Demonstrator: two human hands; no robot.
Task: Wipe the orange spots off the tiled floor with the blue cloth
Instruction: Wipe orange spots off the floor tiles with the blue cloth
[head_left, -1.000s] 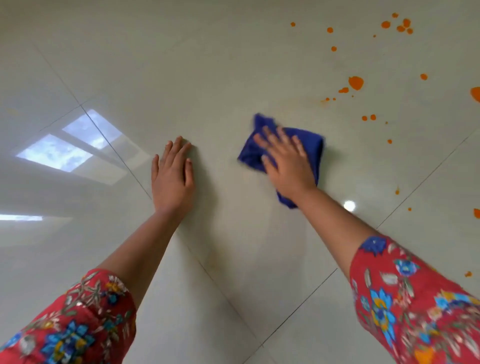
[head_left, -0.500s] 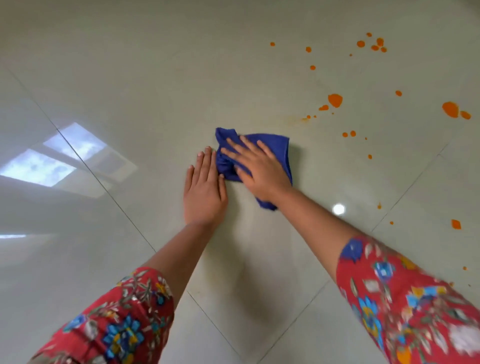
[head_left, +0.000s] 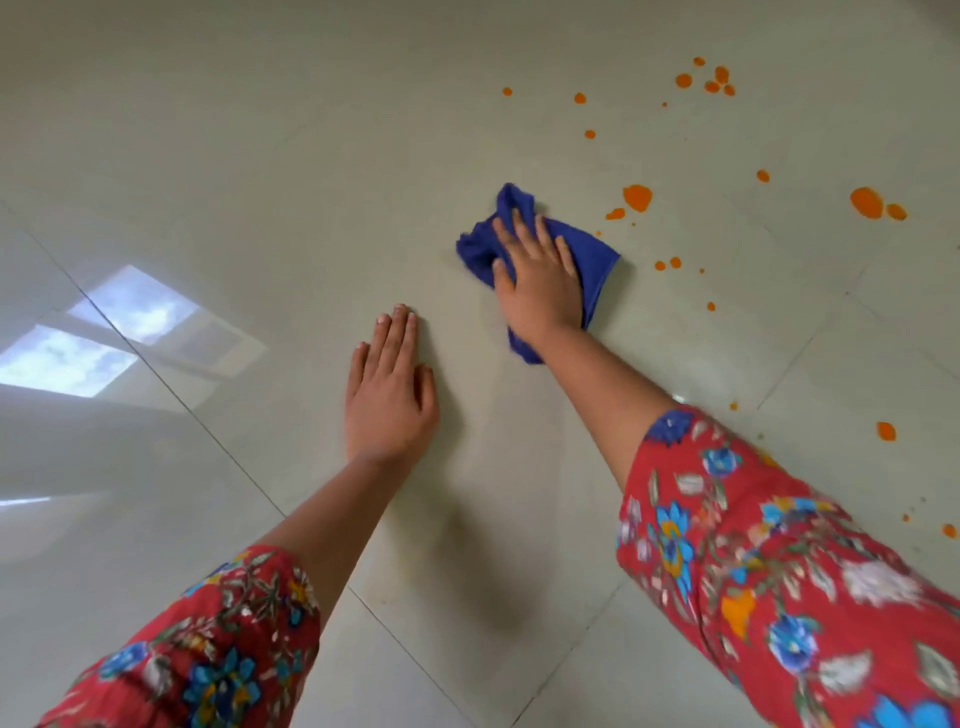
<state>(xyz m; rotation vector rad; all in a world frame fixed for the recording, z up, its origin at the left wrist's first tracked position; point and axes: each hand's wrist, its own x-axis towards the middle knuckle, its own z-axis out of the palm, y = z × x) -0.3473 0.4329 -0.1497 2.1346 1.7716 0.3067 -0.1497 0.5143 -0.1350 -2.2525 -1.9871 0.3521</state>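
Observation:
My right hand presses flat on the crumpled blue cloth on the pale tiled floor. Orange spots lie just right of the cloth: a large one with a small one beside it, and two tiny ones. More orange spots are scattered farther back and to the right. My left hand rests flat on the floor, fingers together, holding nothing, below and left of the cloth.
Dark grout lines cross the glossy floor. A bright window reflection shines at the left. Further orange spots sit at the right edge and lower right. Faint yellowish smears mark the tile near the arms.
My right hand has slid the cloth away from my left hand, up and to the right toward the orange spots. The left hand stays flat on the floor.

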